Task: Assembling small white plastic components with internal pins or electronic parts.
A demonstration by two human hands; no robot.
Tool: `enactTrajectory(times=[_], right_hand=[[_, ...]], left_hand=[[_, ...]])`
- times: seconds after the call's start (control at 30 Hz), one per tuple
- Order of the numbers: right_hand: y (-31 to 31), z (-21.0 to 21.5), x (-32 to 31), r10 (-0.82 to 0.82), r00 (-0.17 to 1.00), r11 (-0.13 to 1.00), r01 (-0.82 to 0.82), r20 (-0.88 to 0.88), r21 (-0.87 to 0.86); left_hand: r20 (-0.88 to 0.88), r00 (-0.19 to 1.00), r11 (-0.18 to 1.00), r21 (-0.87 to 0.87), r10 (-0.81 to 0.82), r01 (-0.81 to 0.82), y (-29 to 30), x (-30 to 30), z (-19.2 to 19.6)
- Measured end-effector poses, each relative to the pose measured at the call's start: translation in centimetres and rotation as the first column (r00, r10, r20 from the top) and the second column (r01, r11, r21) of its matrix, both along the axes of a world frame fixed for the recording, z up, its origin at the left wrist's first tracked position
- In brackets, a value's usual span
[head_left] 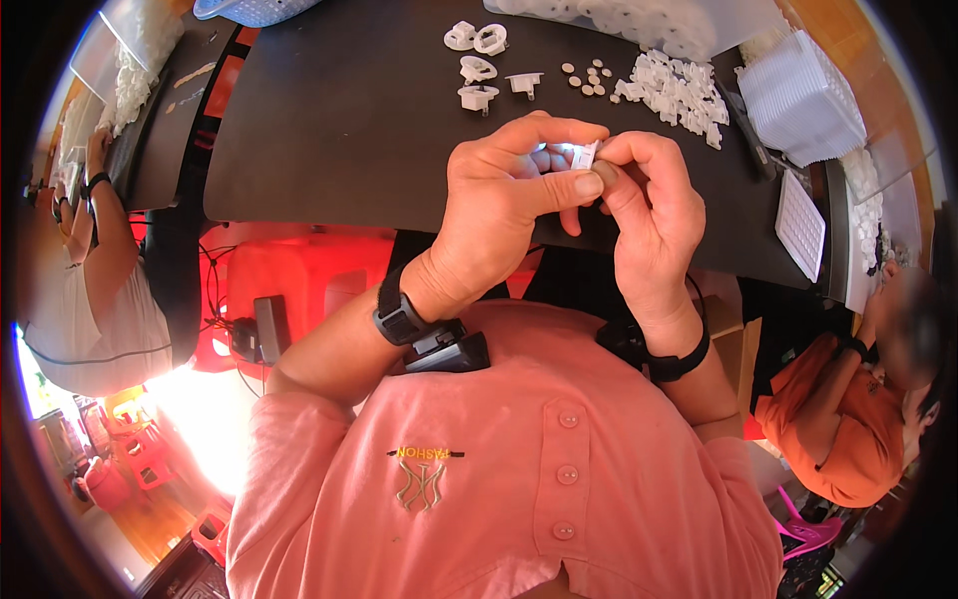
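Note:
A small white plastic piece with a bluish-white glow beside it is held up over the near part of the dark table. My left hand grips it between thumb and forefinger. From the other side, my right hand pinches its right end with thumb and fingertips. The fingers cover most of its shape. Just beyond my hands lie several white round-rimmed plastic parts. Small round discs, pale and dark-edged, lie to their right, next to a heap of small white plastic pieces.
A clear bin of white parts stands at the back, and a blue basket at the far left. On the right are stacked white trays, a gridded white tray and a dark bar-like object. People work on both sides.

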State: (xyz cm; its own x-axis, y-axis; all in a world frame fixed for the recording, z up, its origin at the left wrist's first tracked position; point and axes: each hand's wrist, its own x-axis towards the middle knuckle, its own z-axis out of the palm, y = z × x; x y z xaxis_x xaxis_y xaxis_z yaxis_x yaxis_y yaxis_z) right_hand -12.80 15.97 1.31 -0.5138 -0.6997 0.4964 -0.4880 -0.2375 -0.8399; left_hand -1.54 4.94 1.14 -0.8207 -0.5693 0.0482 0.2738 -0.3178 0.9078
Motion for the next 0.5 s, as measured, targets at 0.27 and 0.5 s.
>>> enactTrajectory(times=[0.27,0.5], right_hand=[[-0.3,0.3,0.1,0.142,0.989,0.989,-0.139,0.035,-0.057],[0.7,-0.3,-0.9,0.118,0.987,0.991,-0.125,-0.113,-0.056]], left_hand=[[-0.103,0.993,0.992,0.115,0.059,-0.047,0.5,-0.1,-0.4],[-0.026,0.999,0.998,0.061,0.031,-0.03,0.6,-0.1,0.1]])
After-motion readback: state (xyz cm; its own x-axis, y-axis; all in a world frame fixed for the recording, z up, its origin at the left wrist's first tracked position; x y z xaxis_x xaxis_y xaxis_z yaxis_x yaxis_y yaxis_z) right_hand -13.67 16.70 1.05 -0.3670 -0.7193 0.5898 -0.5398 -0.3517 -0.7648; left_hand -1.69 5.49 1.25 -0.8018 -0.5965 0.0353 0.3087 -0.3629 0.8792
